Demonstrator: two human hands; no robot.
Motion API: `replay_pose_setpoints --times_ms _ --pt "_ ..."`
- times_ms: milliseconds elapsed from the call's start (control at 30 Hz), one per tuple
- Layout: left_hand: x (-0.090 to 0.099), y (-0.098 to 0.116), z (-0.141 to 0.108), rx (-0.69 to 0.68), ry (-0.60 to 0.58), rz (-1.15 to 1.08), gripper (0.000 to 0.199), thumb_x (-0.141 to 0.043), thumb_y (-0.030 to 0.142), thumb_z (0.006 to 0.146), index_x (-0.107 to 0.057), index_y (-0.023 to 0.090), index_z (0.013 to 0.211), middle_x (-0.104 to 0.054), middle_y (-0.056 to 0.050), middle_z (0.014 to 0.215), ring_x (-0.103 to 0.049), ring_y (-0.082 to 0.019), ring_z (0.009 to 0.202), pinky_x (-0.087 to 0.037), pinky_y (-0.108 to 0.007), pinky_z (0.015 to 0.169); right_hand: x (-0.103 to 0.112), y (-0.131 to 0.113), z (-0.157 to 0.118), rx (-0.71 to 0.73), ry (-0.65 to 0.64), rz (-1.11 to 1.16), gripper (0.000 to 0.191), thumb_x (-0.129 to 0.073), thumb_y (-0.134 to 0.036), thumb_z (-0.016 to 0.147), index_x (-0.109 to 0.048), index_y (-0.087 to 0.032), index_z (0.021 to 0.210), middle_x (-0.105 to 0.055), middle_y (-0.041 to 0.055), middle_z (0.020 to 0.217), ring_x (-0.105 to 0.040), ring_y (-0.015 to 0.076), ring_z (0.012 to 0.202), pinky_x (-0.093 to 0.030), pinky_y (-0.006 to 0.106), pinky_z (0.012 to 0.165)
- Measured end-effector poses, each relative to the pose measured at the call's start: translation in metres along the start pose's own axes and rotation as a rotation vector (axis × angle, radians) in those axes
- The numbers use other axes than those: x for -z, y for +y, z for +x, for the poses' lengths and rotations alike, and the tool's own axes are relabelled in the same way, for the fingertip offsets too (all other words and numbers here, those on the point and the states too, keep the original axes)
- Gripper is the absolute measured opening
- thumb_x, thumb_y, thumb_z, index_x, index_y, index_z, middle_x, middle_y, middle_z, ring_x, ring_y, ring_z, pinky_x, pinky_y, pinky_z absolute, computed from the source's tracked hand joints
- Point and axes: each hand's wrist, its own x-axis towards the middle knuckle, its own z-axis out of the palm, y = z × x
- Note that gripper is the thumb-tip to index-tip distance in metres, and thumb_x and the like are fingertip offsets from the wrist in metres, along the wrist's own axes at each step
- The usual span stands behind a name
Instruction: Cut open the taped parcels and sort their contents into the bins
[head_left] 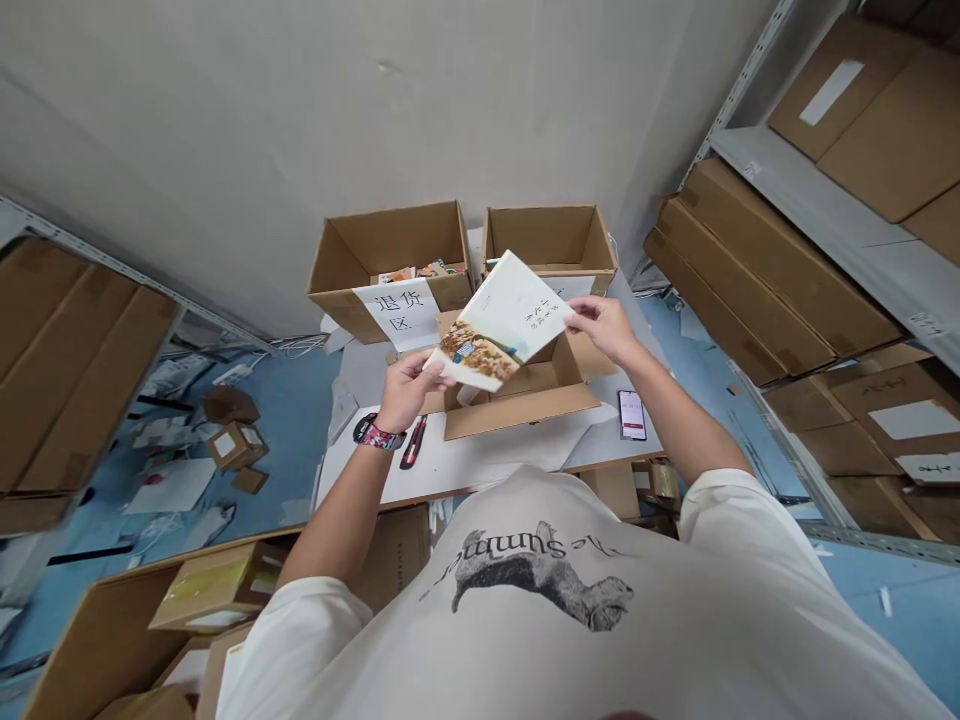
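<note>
Left hand (pixel 411 385): thumb and fingers closed on the near-left corner of a book (pixel 506 320). Right hand (pixel 604 325): pinching its right corner. Book: tilted, held above an open box (pixel 521 412) on the table (pixel 600 445). Near the left wrist: one cutter (pixel 413 443), red and black. Right of the box: one phone (pixel 631 415), screen lit. Behind, as I see it: left carton (pixel 390 240), bearing a sign (pixel 397 312); right carton (pixel 547 238), beside it.

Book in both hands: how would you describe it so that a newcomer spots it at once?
On the table, two open cardboard boxes stand side by side, with a third open box before them. Over that third box, the left hand and right hand hold the book, tilted. Unlike the white sign nearby, it carries a brown-toned picture.
</note>
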Motion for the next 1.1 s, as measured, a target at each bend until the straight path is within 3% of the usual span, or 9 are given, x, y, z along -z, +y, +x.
replay_pose_setpoints --times_ms 133,233,333,400,467,600,767,900,1100 --pt "-0.002 0.016 -0.010 -0.430 0.183 0.245 0.036 -0.093 0.058 0.097 -0.092 0.024 0.108 -0.091 -0.011 0.122 -0.088 -0.032 0.118 -0.072 -0.050 0.108 -0.008 -0.023 -0.004 0.363 0.210 -0.080 0.028 -0.090 -0.054 0.100 -0.087 -0.028 0.108 -0.087 0.0061 0.117 -0.084 0.0275 0.112 -0.073 0.047 0.102" --pt "0.001 0.025 -0.020 -0.657 0.313 0.403 0.024 -0.087 0.049 0.103 -0.089 0.027 0.096 -0.090 -0.010 0.131 -0.086 -0.032 0.124 -0.072 -0.051 0.109 -0.013 -0.040 -0.009 0.570 0.297 -0.168 0.019 -0.087 -0.051 0.105 -0.086 -0.032 0.110 -0.086 0.0075 0.131 -0.082 0.0333 0.131 -0.071 0.056 0.111" --pt "0.009 0.030 -0.029 -0.689 0.377 0.440 0.019 -0.084 0.044 0.105 -0.087 0.027 0.097 -0.089 -0.010 0.132 -0.086 -0.032 0.125 -0.073 -0.048 0.102 -0.014 -0.050 -0.015 0.653 0.264 -0.264 0.013 -0.086 -0.049 0.107 -0.087 -0.036 0.110 -0.087 0.0054 0.132 -0.083 0.0345 0.132 -0.071 0.059 0.113" --pt "0.016 0.032 -0.033 -0.607 0.338 0.427 0.015 -0.084 0.041 0.104 -0.088 0.026 0.104 -0.090 -0.010 0.126 -0.087 -0.032 0.123 -0.073 -0.045 0.101 -0.015 -0.052 -0.019 0.613 0.208 -0.282 0.013 -0.086 -0.048 0.106 -0.088 -0.035 0.110 -0.088 0.0043 0.125 -0.085 0.0332 0.126 -0.072 0.056 0.110" --pt "0.024 0.031 -0.035 -0.438 0.233 0.383 0.019 -0.084 0.040 0.102 -0.089 0.024 0.109 -0.090 -0.008 0.109 -0.089 -0.029 0.104 -0.073 -0.040 0.091 -0.019 -0.051 -0.020 0.486 0.152 -0.243 0.018 -0.089 -0.048 0.103 -0.089 -0.031 0.108 -0.090 0.0039 0.115 -0.087 0.0309 0.114 -0.074 0.051 0.104" --pt "0.030 0.017 -0.032 0.024 0.000 0.081 0.034 -0.089 0.050 0.095 -0.085 0.017 0.106 -0.076 -0.003 0.074 -0.069 -0.016 0.053 -0.057 -0.026 0.051 -0.034 -0.036 -0.013 0.024 -0.022 -0.053 0.030 -0.096 -0.050 0.095 -0.086 -0.022 0.100 -0.086 0.0034 0.087 -0.082 0.0218 0.077 -0.072 0.035 0.073" --pt "0.030 -0.009 -0.027 0.410 -0.111 -0.348 0.034 -0.100 0.038 0.083 -0.078 0.013 0.088 -0.065 -0.001 0.069 -0.048 -0.006 0.047 -0.036 -0.018 0.040 -0.055 -0.012 -0.007 -0.526 -0.093 0.202 0.024 -0.099 -0.031 0.092 -0.078 -0.019 0.093 -0.079 0.0033 0.068 -0.069 0.0127 0.053 -0.056 0.019 0.048" --pt "0.035 -0.023 -0.028 0.575 -0.070 -0.521 0.029 -0.101 0.025 0.083 -0.074 0.013 0.085 -0.061 0.003 0.070 -0.042 -0.001 0.048 -0.038 -0.013 0.041 -0.070 -0.005 -0.013 -0.658 -0.038 0.317 0.015 -0.088 -0.016 0.097 -0.083 -0.017 0.111 -0.077 0.0000 0.065 -0.066 0.0098 0.049 -0.055 0.015 0.048" --pt "0.053 -0.026 -0.023 0.558 -0.060 -0.538 0.027 -0.099 0.024 0.090 -0.083 0.011 0.106 -0.076 -0.003 0.082 -0.060 -0.006 0.056 -0.055 -0.014 0.049 -0.088 -0.006 -0.020 -0.657 0.021 0.333 0.020 -0.084 -0.013 0.102 -0.082 -0.020 0.121 -0.085 0.0014 0.081 -0.071 0.0095 0.057 -0.059 0.016 0.056"
